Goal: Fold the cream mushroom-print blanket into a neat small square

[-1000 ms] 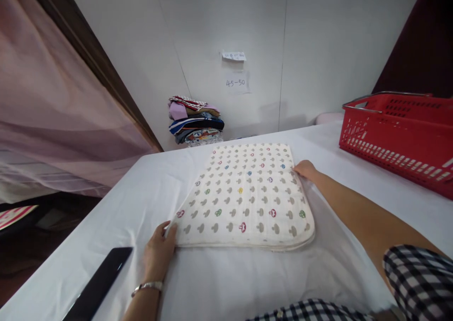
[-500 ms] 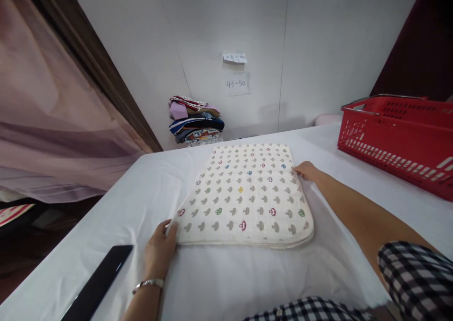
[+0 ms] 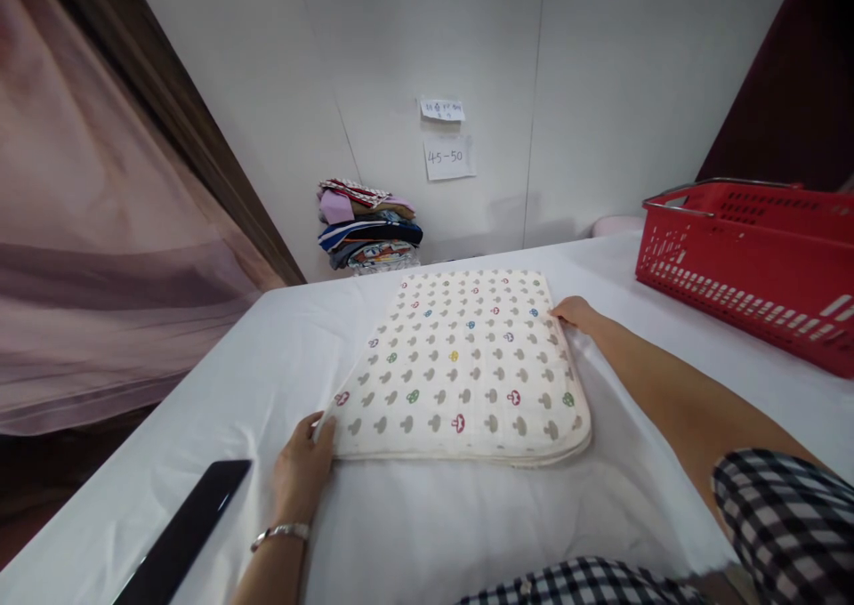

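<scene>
where the black-and-white checked clothing (image 3: 580,583) of the person comes up to the near side, the bench (image 3: 267,365) begins, draped in white and creased around the hands. a long, flat black object (image 3: 183,534) lies at the near left, a little apart from the left hand (image 3: 303,467), whose wrist wears a silvery bracelet (image 3: 281,532). the left grip has the near left corner of the mushroom-print cloth (image 3: 467,365), thumb on top. that cloth lies flat in the middle of the bench, off-white with mostly grey mushrooms and a few in red, green, blue and yellow; its near right corner is rounded, and layered edges show there. farther up its right side, the right hand (image 3: 575,311) pinches the edge between its fingertips, the bare forearm reaching in from the right.

beyond that arm, a red basket (image 3: 753,258) with slotted sides and a metal handle stands on the right of the bench. past the far edge i can see a pile of folded fabrics (image 3: 370,227), lilac, blue and patterned, near the pale wall (image 3: 600,80). on the wall, a paper reading "45-50" (image 3: 450,157) is below a smaller strip of paper (image 3: 442,109), its writing too small for me to read.
</scene>
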Motion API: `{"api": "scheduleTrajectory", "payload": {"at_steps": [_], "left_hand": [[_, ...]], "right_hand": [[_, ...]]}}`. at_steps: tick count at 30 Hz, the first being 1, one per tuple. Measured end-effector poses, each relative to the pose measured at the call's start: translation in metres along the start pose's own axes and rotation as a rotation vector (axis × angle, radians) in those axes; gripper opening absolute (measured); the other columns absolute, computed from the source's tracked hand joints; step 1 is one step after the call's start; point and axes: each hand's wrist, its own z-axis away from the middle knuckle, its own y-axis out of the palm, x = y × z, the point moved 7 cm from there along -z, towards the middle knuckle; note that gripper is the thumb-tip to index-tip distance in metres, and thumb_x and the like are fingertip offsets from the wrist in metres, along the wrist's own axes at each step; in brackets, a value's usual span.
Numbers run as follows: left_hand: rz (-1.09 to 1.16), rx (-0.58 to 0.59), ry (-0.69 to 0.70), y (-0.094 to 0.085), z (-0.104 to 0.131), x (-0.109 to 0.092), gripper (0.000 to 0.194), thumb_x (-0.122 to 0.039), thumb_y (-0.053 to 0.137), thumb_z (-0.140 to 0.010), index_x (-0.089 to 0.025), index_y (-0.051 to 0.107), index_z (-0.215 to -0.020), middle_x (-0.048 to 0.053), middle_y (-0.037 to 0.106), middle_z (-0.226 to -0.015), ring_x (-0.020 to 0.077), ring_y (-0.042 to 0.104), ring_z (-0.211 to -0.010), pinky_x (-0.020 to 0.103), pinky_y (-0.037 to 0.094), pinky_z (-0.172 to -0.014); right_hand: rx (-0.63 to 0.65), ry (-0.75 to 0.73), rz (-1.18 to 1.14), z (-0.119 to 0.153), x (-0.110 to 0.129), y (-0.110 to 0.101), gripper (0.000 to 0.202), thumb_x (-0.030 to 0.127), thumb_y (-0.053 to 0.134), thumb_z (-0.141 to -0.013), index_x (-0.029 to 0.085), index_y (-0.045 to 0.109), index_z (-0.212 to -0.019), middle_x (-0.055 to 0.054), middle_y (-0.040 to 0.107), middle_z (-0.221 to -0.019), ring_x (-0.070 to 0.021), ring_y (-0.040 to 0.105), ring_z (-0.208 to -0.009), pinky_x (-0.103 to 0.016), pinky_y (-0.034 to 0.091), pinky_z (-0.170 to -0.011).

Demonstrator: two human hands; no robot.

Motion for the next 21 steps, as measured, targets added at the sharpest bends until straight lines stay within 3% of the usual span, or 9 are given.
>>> {"api": "scheduleTrajectory", "payload": {"at_steps": [6, 10, 15, 21], "left_hand": [[-0.022, 0.004, 0.000, 0.003, -0.003, 0.005, 0.050, -0.053, 0.039, -0.087, -0.023, 0.057, -0.124, 0.009, 0.069, -0.107, 0.0287, 0.063, -0.096, 0.037, 0.047, -0.078], [-0.020, 0.001, 0.008, 0.003, -0.003, 0.003, 0.049, -0.052, 0.039, -0.087, -0.023, 0.057, -0.123, 0.009, 0.068, -0.110, 0.0281, 0.063, -0.097, 0.036, 0.047, -0.080], [0.009, -0.011, 0.007, 0.004, -0.004, 0.004, 0.049, -0.052, 0.041, -0.086, -0.023, 0.058, -0.122, 0.009, 0.068, -0.110, 0.0272, 0.063, -0.097, 0.035, 0.047, -0.079], [0.086, -0.074, 0.000, 0.003, -0.008, 0.011, 0.050, -0.052, 0.043, -0.085, -0.021, 0.058, -0.121, 0.010, 0.068, -0.107, 0.0263, 0.063, -0.095, 0.033, 0.048, -0.075]], "right_hand": [[0.082, 0.106, -0.182, 0.005, -0.005, 0.005, 0.016, 0.014, 0.070, -0.074, 0.015, 0.055, -0.067, 0.000, 0.055, -0.054, -0.0093, 0.053, -0.051, -0.017, 0.045, -0.049], [0.108, 0.170, -0.204, 0.011, -0.015, 0.008, 0.015, 0.010, 0.068, -0.076, 0.014, 0.055, -0.068, -0.001, 0.056, -0.055, -0.0089, 0.054, -0.052, -0.018, 0.048, -0.051], [0.168, 0.196, -0.203, 0.016, -0.014, 0.007, 0.003, 0.012, 0.062, -0.084, 0.011, 0.059, -0.083, 0.000, 0.060, -0.066, -0.0068, 0.055, -0.056, -0.017, 0.048, -0.052], [0.218, 0.198, -0.135, 0.023, -0.011, 0.009, 0.011, 0.021, 0.057, -0.090, 0.011, 0.059, -0.091, 0.001, 0.058, -0.078, -0.0057, 0.054, -0.059, -0.017, 0.046, -0.051]]}}
